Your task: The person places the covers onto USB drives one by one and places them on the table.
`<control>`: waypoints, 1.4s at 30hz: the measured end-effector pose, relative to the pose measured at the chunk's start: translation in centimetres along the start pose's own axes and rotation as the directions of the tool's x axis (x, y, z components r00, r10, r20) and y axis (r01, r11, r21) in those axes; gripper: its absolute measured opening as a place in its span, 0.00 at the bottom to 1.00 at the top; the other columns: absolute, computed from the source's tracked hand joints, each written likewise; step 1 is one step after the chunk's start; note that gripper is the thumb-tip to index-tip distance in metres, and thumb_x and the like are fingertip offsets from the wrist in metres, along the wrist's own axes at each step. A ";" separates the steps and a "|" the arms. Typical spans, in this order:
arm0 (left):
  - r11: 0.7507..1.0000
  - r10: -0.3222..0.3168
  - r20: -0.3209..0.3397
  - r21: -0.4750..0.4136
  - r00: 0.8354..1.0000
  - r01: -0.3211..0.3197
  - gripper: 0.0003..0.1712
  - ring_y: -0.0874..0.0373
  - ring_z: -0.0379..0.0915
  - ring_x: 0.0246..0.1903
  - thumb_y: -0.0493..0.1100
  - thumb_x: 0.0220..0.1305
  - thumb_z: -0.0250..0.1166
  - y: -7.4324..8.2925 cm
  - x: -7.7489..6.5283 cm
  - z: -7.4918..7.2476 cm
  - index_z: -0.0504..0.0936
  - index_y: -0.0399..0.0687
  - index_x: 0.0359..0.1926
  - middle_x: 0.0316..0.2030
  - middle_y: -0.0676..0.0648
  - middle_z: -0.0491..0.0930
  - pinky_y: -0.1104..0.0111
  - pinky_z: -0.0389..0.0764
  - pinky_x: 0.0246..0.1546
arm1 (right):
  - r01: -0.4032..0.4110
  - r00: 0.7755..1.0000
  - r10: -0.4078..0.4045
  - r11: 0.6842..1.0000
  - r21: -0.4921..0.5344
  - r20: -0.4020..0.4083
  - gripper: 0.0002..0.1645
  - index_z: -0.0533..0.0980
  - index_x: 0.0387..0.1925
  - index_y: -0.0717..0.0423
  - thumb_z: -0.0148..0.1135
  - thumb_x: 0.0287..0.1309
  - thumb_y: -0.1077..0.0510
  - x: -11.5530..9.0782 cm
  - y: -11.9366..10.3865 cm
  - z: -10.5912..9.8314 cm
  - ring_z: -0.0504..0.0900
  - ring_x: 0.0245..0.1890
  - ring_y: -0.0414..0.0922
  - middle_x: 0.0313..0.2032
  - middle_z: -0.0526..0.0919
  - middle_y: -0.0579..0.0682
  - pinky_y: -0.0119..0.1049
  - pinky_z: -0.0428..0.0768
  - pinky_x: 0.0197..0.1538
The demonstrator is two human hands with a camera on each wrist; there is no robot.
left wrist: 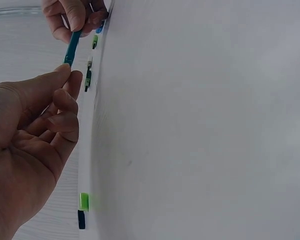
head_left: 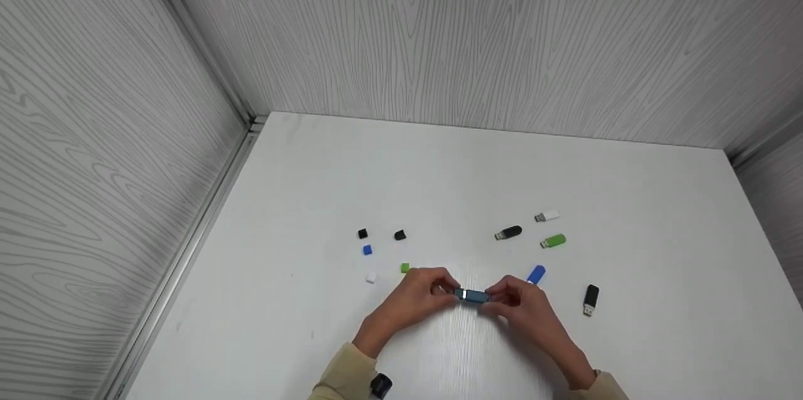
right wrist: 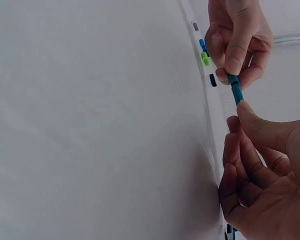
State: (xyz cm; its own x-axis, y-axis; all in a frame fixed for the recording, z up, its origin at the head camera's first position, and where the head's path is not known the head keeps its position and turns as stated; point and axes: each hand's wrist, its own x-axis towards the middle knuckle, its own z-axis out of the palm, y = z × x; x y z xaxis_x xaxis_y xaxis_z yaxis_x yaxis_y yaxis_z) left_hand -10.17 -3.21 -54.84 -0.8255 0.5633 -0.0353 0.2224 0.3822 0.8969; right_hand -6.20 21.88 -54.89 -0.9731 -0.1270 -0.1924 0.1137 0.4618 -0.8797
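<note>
Over the front middle of the white table, a teal USB stick lies level between both hands. My right hand pinches its far end between thumb and fingertips. The teal cap sits at the stick's left end, pinched by my left hand. A bright metal strip shows between cap and body in the head view; how deep the plug sits in the cap I cannot tell. In the left wrist view the teal stick bridges the two hands. Beyond my right hand lies a blue USB stick, partly covered.
Loose caps lie to the left: two black, one blue, one white, and a green cap beside my left hand. Rightward lie uncapped sticks: black, white, green, another black. Wood-grain panels enclose the table.
</note>
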 end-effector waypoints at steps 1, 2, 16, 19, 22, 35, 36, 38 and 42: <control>1.000 0.002 0.000 0.001 1.000 -0.002 0.08 0.71 0.76 0.36 0.37 0.69 0.71 0.0 0.0 0.0 0.88 0.46 0.48 0.46 0.47 0.91 0.77 0.78 0.42 | 0.003 1.000 -0.003 1.000 -0.001 0.003 0.13 0.84 0.43 0.57 0.78 0.57 0.61 0.0 0.0 0.0 0.82 0.33 0.38 0.39 0.92 0.53 0.26 0.79 0.39; 1.000 0.003 0.000 0.003 1.000 -0.003 0.08 0.71 0.76 0.35 0.37 0.69 0.71 0.0 0.0 0.0 0.88 0.46 0.48 0.45 0.47 0.91 0.77 0.78 0.41 | 0.008 1.000 -0.008 1.000 -0.001 0.006 0.13 0.84 0.43 0.58 0.78 0.57 0.61 0.0 0.0 0.1 0.82 0.34 0.38 0.40 0.92 0.53 0.26 0.79 0.40; 1.000 -0.020 0.013 -0.012 1.000 0.020 0.08 0.69 0.75 0.35 0.37 0.69 0.71 -0.1 -0.1 0.0 0.89 0.46 0.47 0.45 0.47 0.90 0.76 0.77 0.41 | 0.043 0.999 -0.043 0.999 -0.031 0.000 0.13 0.85 0.43 0.57 0.79 0.57 0.61 0.0 -0.1 0.4 0.82 0.34 0.37 0.39 0.92 0.53 0.26 0.80 0.42; 1.000 -0.028 0.012 -0.009 1.000 0.028 0.08 0.69 0.75 0.35 0.37 0.68 0.71 -0.1 -0.1 0.0 0.89 0.46 0.48 0.45 0.47 0.90 0.76 0.77 0.41 | 0.032 0.999 -0.032 0.998 -0.045 -0.009 0.12 0.86 0.42 0.56 0.79 0.57 0.62 0.2 0.0 0.6 0.82 0.34 0.38 0.39 0.92 0.51 0.26 0.80 0.42; 0.999 -0.034 0.005 -0.003 0.999 0.034 0.09 0.70 0.75 0.36 0.36 0.68 0.71 -0.1 -0.2 0.1 0.89 0.45 0.48 0.45 0.47 0.90 0.76 0.78 0.42 | 0.018 1.000 -0.019 0.998 -0.055 -0.022 0.12 0.86 0.42 0.55 0.78 0.56 0.63 0.3 0.0 0.8 0.81 0.33 0.38 0.38 0.92 0.50 0.26 0.79 0.41; 0.999 -0.033 -0.002 -0.011 0.999 0.033 0.10 0.71 0.78 0.37 0.34 0.67 0.71 0.1 -0.1 0.5 0.89 0.43 0.48 0.45 0.45 0.91 0.77 0.80 0.43 | 0.048 0.999 -0.049 0.996 -0.073 -0.013 0.11 0.87 0.40 0.56 0.80 0.55 0.62 0.2 -0.1 0.8 0.79 0.32 0.36 0.37 0.92 0.51 0.26 0.77 0.39; 0.999 -0.034 -0.001 -0.009 0.999 0.034 0.10 0.71 0.78 0.37 0.34 0.67 0.71 0.1 -0.2 0.5 0.89 0.43 0.48 0.45 0.45 0.91 0.76 0.80 0.43 | 0.048 0.999 -0.049 0.996 -0.080 -0.013 0.11 0.87 0.40 0.55 0.80 0.55 0.62 0.2 -0.1 0.8 0.79 0.32 0.36 0.37 0.92 0.50 0.26 0.77 0.39; 0.999 -0.044 0.001 0.008 0.999 0.044 0.09 0.71 0.79 0.37 0.34 0.67 0.71 0.1 -0.2 0.6 0.88 0.42 0.48 0.44 0.45 0.91 0.76 0.80 0.44 | 0.041 0.999 -0.043 0.994 -0.098 -0.010 0.11 0.87 0.40 0.54 0.80 0.55 0.61 0.1 -0.2 0.9 0.80 0.32 0.36 0.37 0.92 0.49 0.26 0.78 0.40; 0.995 -0.068 -0.003 0.068 0.998 0.068 0.09 0.70 0.80 0.37 0.36 0.68 0.71 0.4 -0.3 0.7 0.88 0.42 0.48 0.43 0.46 0.91 0.75 0.81 0.45 | 0.047 0.999 -0.047 0.990 -0.129 0.002 0.11 0.86 0.41 0.54 0.79 0.56 0.61 0.1 -0.3 1.0 0.81 0.34 0.37 0.36 0.91 0.47 0.26 0.79 0.41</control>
State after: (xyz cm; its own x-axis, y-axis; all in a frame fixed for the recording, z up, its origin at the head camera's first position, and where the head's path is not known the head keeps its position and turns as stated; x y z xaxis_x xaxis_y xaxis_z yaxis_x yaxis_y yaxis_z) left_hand -9.49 -2.73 -54.81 -0.8401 0.5340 -0.0954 0.2004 0.4688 0.8603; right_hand -6.18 20.84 -55.10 -0.9768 -0.1507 -0.1520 0.0410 0.5649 -0.8241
